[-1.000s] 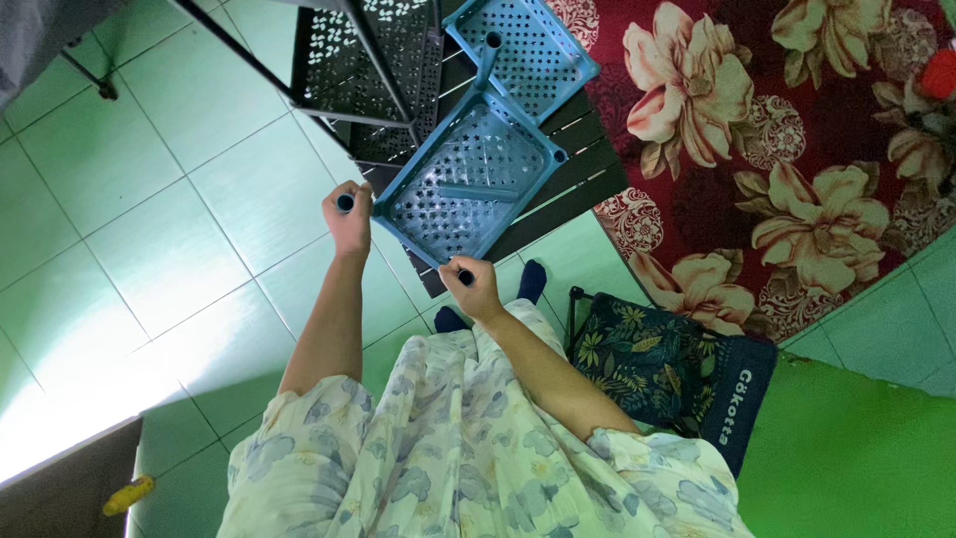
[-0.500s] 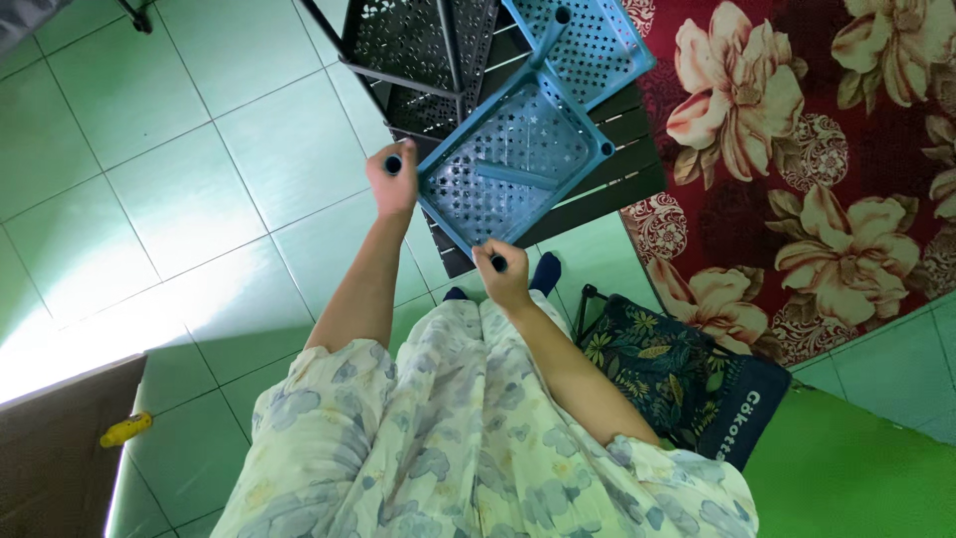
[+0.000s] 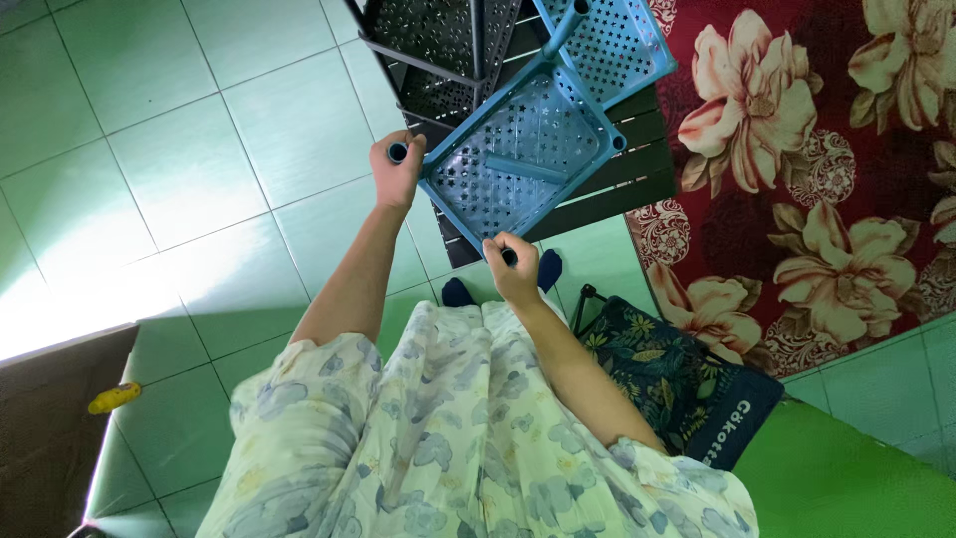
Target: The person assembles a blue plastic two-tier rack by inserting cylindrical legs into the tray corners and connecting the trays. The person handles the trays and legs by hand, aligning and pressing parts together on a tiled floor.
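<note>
Both hands grip corner posts of a blue perforated plastic shelf rack.

The left hand has its fingers curled tight round one blue post end; the right hand has its fingers closed on another. The blue perforated plastic shelf rack stands on green floor tiles, touching a black perforated rack, beside a red floral rug.

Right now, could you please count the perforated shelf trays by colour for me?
Blue perforated trays: 2, the near one gripped at its corner posts by the left hand and the right hand, and the far one
Black perforated trays: 2, one and another
Total: 4
</note>
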